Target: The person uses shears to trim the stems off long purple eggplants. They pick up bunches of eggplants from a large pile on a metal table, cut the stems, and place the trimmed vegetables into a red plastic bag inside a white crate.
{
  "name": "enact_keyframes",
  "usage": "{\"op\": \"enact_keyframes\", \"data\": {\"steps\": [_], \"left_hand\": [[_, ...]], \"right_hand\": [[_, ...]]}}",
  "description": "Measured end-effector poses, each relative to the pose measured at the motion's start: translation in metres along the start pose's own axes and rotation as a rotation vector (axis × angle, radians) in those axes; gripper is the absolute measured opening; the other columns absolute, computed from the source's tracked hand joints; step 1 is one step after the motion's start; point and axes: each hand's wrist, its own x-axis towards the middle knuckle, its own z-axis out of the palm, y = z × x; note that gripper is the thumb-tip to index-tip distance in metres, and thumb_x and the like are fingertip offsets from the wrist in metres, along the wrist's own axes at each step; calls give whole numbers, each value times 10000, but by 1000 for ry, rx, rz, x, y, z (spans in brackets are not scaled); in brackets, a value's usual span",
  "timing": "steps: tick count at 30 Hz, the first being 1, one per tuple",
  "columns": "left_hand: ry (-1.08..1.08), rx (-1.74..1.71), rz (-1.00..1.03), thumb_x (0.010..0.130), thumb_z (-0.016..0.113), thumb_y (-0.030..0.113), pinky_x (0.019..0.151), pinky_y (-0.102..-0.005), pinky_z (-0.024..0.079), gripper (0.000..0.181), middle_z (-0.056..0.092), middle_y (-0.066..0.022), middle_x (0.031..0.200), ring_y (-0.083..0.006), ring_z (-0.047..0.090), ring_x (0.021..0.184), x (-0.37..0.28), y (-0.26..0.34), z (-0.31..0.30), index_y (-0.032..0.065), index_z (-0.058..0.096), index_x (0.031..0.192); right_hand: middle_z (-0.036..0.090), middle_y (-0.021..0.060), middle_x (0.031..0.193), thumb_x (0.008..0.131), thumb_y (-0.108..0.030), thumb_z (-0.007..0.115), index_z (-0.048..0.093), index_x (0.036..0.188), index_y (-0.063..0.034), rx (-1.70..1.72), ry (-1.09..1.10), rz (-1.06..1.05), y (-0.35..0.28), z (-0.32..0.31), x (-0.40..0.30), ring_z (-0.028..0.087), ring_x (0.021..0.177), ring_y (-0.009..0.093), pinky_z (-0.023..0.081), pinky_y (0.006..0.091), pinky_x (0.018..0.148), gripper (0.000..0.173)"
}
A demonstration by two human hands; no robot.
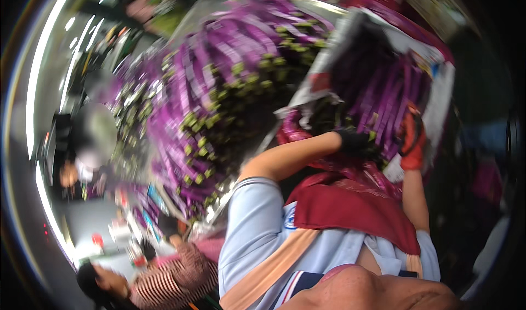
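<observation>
An open white-walled box (440,100) stands tilted before me, with long slender purple pieces (386,100) inside. Blur hides their detail; they look like eggplants. My left hand (356,143), in a dark glove, reaches across to the box's near side, low among the pieces. Whether its fingers close on anything is hidden. In an orange-red glove with black parts, my right hand (412,135) is by the box's right wall, against or just over the pieces. Its grip cannot be made out. Crumpled magenta plastic (295,125) bunches at the box's near edge.
Left of the box, a large display heap of similar purple pieces with yellow-green ends (189,80) curves around. A pale metal edge (224,199) borders it. A person in a striped top (164,279) works at lower left. Another person (139,8) is at the far upper left.
</observation>
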Motion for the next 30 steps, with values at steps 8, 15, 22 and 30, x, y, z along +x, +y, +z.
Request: {"op": "enact_keyframes", "data": {"steps": [8,15,22,30], "left_hand": [[-749,-629,-505,839,570,471,1020,-554,309,699,426,-197,1381,-396,388,1281,35,-9,-95,148,347,1416],[-14,126,-654,842,546,395,1041,-506,302,635,459,-207,1341,-374,391,1286,90,-126,-43,98,382,1379],[-268,161,-960,882,470,418,1005,-525,353,597,484,-173,1330,-394,443,1244,143,-159,-77,119,380,1391],[-322,207,-1146,809,625,426,979,-495,415,775,439,-189,1385,-335,469,1252,178,-193,-50,203,269,1460]], "right_hand": [[579,-52,796,906,-158,620,621,1145,-168,99,23,100,-9,-8,-2,487,598,13,403,168,503,239],[574,15,1263,917,-94,591,603,1150,-150,157,-132,-12,8,-2,-5,516,634,23,455,183,520,241],[541,44,1296,903,-61,590,592,1152,-142,218,-126,-80,4,-12,-3,509,651,32,472,198,525,263],[528,88,1321,898,-21,593,597,1152,-160,311,-81,-64,8,-16,-2,499,619,26,424,195,503,290]]}}
